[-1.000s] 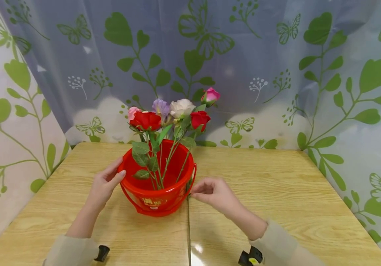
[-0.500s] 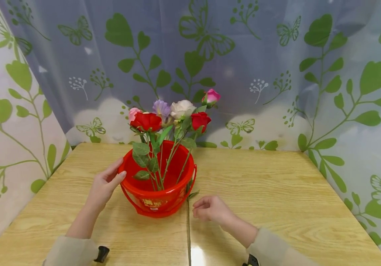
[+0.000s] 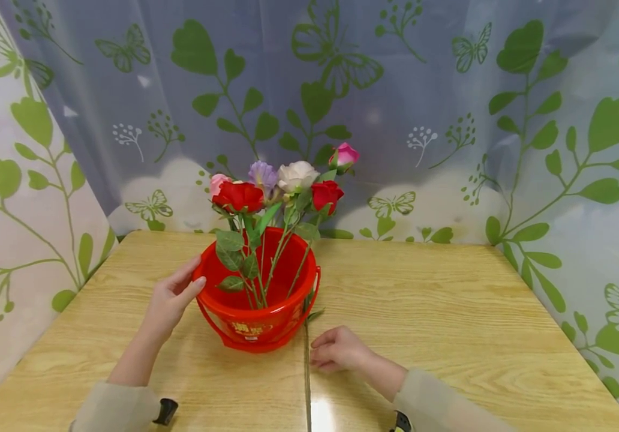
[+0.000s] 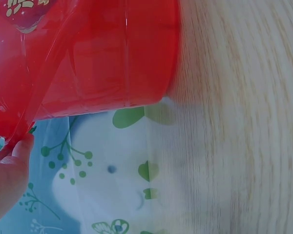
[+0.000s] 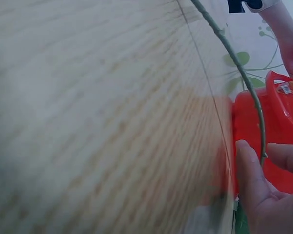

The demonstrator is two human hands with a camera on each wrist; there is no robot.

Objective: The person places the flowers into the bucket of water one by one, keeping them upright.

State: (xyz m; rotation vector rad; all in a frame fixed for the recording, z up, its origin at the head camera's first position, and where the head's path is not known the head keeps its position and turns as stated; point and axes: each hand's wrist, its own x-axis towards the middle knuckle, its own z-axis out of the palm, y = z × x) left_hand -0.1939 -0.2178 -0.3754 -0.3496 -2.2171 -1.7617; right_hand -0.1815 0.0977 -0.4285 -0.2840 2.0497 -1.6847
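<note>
Resting low on the table (image 3: 450,312), the right hand (image 3: 339,351) is being kept curled, and its thumb and fingers (image 5: 256,183) are pinching a thin green stem (image 5: 244,80), as the right wrist view shows. The stem is being held near the point where it meets the bucket (image 3: 258,300), and from the fingers it is running back along the seam of the table toward the person, so most of its length is lying flat on the wood. Just beyond the fingertips a small leaf (image 3: 313,314) is lying against the bucket's base. The grip looks to be placed close to the bucket so that the long stem can be steered.

The left hand (image 3: 171,297) is being laid against the near left rim of the bucket with fingers straight and relaxed, nothing being grasped; it appears to be steadying the bucket so it does not slide or tip. Inside, past both hands, several flowers (image 3: 282,183) are being held upright by the bucket's wall, their heads leaning toward the curtain (image 3: 450,90) behind.
</note>
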